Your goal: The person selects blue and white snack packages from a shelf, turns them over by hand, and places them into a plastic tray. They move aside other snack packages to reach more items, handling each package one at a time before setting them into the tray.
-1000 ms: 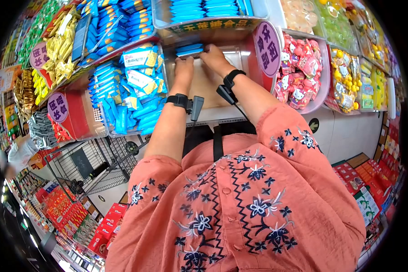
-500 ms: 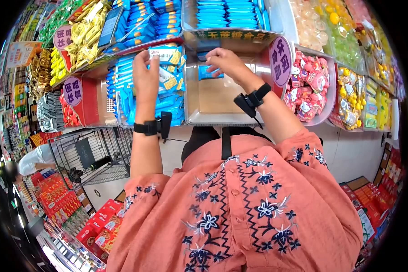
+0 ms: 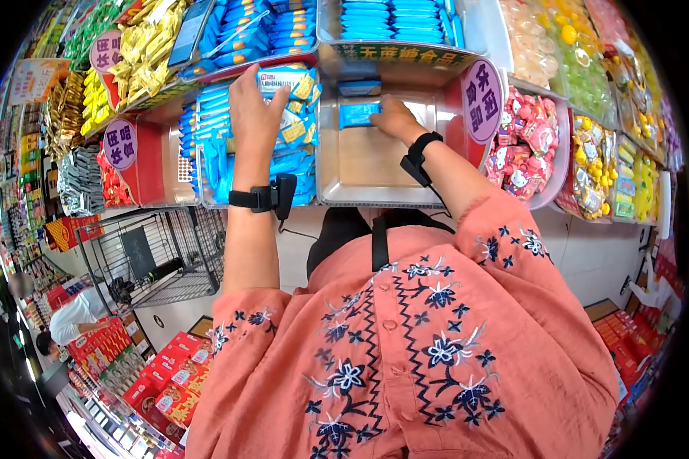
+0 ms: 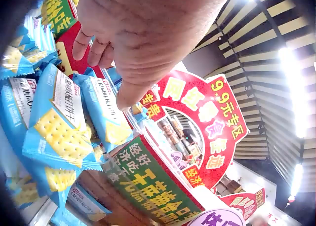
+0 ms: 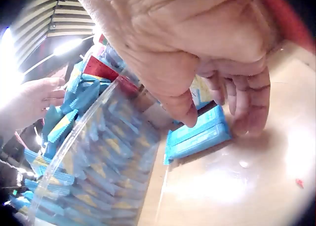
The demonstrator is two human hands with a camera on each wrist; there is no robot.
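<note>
My left hand [image 3: 254, 118] is over a bin of blue cracker packets [image 3: 297, 164], its fingers extended and thumb spread. In the left wrist view its thumb overlaps the edge of one cracker packet [image 4: 105, 110], and nothing shows in its grasp. Inside the neighbouring clear bin [image 3: 367, 172], my right hand [image 3: 400, 121] reaches to the right end of a blue packet [image 3: 356, 115] lying flat. The right wrist view shows the loosely bent fingers [image 5: 242, 105] at that packet's end, with the thumb over its far edge. Another blue packet [image 3: 360, 88] lies behind, against the back wall.
Upper bins hold stacked blue packets [image 3: 371, 23] and yellow-wrapped sweets [image 3: 145, 50]. Pink packets [image 3: 520, 149] fill a tub on the right. A dark phone-like slab [image 3: 190, 34] leans on the upper left packets. A wire shopping cart [image 3: 153, 256] stands at lower left.
My left hand has moved from the clear bin to the cracker packets on the left. Both hands left the packets at the back; my right hand came down onto the front packet, now lying flat.
</note>
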